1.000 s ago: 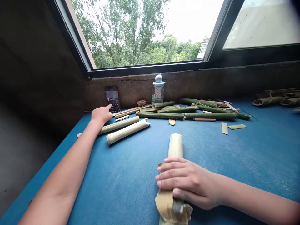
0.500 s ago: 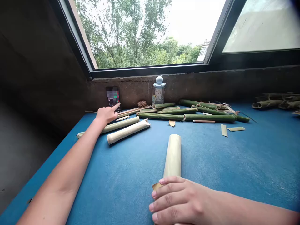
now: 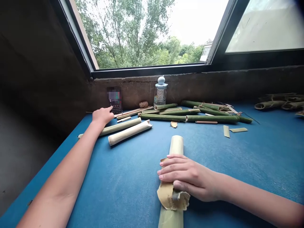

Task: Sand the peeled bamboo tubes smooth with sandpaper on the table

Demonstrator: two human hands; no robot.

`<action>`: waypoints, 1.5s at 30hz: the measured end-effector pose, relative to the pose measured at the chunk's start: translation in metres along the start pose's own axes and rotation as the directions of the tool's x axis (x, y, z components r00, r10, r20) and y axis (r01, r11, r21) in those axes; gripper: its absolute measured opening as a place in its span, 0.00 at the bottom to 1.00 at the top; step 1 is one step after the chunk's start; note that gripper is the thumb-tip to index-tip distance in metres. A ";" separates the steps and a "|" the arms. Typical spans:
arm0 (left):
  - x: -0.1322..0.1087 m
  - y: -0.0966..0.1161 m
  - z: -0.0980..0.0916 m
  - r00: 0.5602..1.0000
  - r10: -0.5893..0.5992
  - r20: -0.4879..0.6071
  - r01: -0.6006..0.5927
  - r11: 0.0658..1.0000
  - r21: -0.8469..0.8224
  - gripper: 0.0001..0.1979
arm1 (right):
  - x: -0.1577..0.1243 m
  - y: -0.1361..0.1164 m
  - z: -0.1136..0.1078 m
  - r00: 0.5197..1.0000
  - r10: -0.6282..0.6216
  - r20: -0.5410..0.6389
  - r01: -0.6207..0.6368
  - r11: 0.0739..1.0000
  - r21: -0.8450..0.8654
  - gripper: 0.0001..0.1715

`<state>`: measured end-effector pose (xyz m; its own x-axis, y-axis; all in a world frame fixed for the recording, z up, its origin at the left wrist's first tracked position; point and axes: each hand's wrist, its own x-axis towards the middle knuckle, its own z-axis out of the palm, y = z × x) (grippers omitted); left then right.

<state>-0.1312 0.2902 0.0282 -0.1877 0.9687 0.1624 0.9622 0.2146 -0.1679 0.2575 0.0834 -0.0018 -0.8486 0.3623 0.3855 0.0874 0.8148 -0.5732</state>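
Observation:
My right hand (image 3: 186, 175) lies over a pale, peeled bamboo tube (image 3: 171, 219), its fingers wrapped across a torn, curled piece of sandpaper (image 3: 167, 194) that sits against the tube. The tube points away from me on the blue table. At the far left my left hand (image 3: 102, 115) holds nothing. Its index finger is stretched out to the phone (image 3: 115, 100) leaning on the wall, at its on-screen keypad; the other fingers are curled. Beside that hand lie another pale bamboo tube (image 3: 130, 132) and a greenish one (image 3: 121, 126).
Several green bamboo stalks (image 3: 163, 117) lie along the back of the blue table (image 3: 123, 177). A lidded bottle (image 3: 160, 92) and a coil of twine (image 3: 143, 104) stand by the wall. Flat bamboo pieces (image 3: 226, 131) and bundled rolls (image 3: 270, 104) are at right.
My right hand has slid forward along the tube, away from me, with the sandpaper, uncovering its near part. My left hand has moved slightly left and down over the phone.

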 end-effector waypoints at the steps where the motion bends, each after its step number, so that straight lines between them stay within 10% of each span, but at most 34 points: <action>1: 0.001 -0.001 0.000 1.000 0.001 0.013 -0.001 1.000 -0.004 0.33 | -0.002 0.002 0.001 1.000 0.018 -0.013 -0.018 1.000 -0.001 0.20; 24: 0.007 0.012 0.001 0.981 0.195 0.001 -0.194 0.975 0.105 0.36 | 0.007 -0.021 -0.003 0.979 0.034 0.201 -0.036 0.999 0.004 0.21; 32: 0.002 0.007 0.001 0.993 0.076 -0.090 -0.076 0.997 0.005 0.37 | -0.005 0.026 -0.007 0.993 0.076 -0.087 -0.079 0.996 -0.034 0.19; 40: 0.014 -0.005 0.010 0.992 -0.093 -0.088 0.076 0.980 -0.184 0.37 | -0.003 0.014 0.001 0.992 -0.129 0.011 0.129 0.992 0.004 0.20; 45: 0.031 -0.019 0.034 0.994 -0.027 0.105 0.064 0.928 -0.367 0.36 | -0.010 0.034 -0.011 0.991 0.081 -0.109 -0.094 0.988 -0.119 0.19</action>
<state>-0.1616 0.3204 0.0033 -0.2333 0.9703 0.0641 0.9535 0.2153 0.2110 0.2746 0.1130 -0.0169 -0.7766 0.4743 0.4146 0.2284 0.8254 -0.5163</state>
